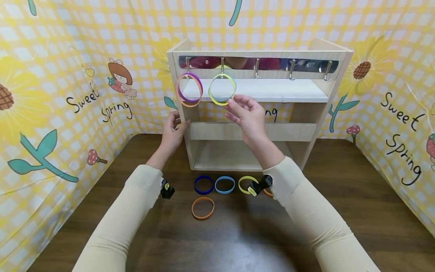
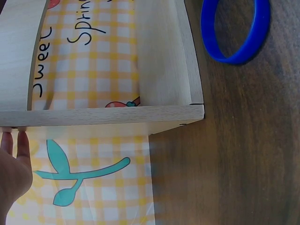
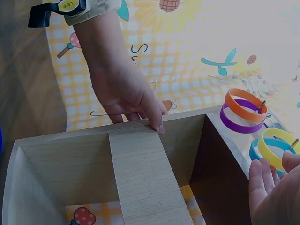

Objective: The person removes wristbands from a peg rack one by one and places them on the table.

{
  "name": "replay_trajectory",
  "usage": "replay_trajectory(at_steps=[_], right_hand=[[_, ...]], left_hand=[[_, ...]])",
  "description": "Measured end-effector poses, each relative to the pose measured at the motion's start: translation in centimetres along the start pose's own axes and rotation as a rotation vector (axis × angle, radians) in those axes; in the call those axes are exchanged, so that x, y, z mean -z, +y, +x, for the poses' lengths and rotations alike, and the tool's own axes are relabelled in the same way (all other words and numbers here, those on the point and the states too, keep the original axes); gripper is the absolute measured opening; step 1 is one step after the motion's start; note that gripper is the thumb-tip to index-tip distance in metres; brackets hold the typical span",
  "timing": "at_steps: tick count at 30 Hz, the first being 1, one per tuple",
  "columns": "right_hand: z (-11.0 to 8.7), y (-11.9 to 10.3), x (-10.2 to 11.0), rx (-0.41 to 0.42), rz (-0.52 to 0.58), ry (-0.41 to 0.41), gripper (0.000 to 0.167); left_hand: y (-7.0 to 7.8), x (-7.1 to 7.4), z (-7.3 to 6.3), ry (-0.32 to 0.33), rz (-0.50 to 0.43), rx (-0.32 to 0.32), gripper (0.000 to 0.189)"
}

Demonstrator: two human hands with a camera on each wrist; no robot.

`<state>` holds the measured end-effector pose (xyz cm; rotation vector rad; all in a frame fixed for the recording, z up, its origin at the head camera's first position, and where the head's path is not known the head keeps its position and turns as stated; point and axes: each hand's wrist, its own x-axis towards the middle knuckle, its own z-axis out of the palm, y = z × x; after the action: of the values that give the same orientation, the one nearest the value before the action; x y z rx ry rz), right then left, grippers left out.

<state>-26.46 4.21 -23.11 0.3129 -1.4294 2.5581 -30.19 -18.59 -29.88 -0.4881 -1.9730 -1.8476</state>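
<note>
Head view: a wooden rack (image 1: 251, 131) is stood toward the far edge of the counter (image 1: 170, 238). "Sweet Spring" is legible on the checked cloth (image 1: 142, 22) at both sides. A yellow ring (image 1: 209, 90) is hung on the second hook from the left; its lower right rim is pinched between thumb and fingers by the grip of the right hand (image 1: 249, 115). The ring is upright, its opening faced toward the counter's near edge; being round, no long axis is noted. Between rack and near edge, a dark blue ring (image 1: 204, 193), a pale blue ring (image 1: 225, 193) and a lime ring (image 1: 239, 186) are laid in a row.

Left wrist view: the rack's outer side is touched by fingertips of the left hand (image 1: 174, 130). "Sweet" and "Spring" are read through the frame. The dark blue ring is seen on the counter near a rack corner.

Right wrist view: the side panel's edge is held by the left grip, thumb over the edge, fingers outside. A light blue ring (image 3: 253, 152) is hung beside the yellow one; an orange ring (image 3: 244, 92) and a purple ring (image 3: 241, 128) share the neighbouring hook.
</note>
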Motion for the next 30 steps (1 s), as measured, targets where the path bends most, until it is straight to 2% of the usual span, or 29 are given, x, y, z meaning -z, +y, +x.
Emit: replay_trajectory(at_steps=[14, 21, 30], right_hand=[[-0.4, -0.5, 0.2, 0.009, -0.041, -0.042, 0.013], [-0.4, -1.4, -0.3, -0.015, -0.007, -0.009, 0.028], [-0.6, -2.3, -0.7, -0.019, 0.037, -0.022, 0.029]], left_hand=[[0.1, -0.1, 0.0, -0.003, -0.01, -0.007, 0.033], [0.1, -0.1, 0.0, -0.008, 0.0, -0.005, 0.035], [0.1, 0.0, -0.1, -0.012, 0.022, 0.008, 0.035]])
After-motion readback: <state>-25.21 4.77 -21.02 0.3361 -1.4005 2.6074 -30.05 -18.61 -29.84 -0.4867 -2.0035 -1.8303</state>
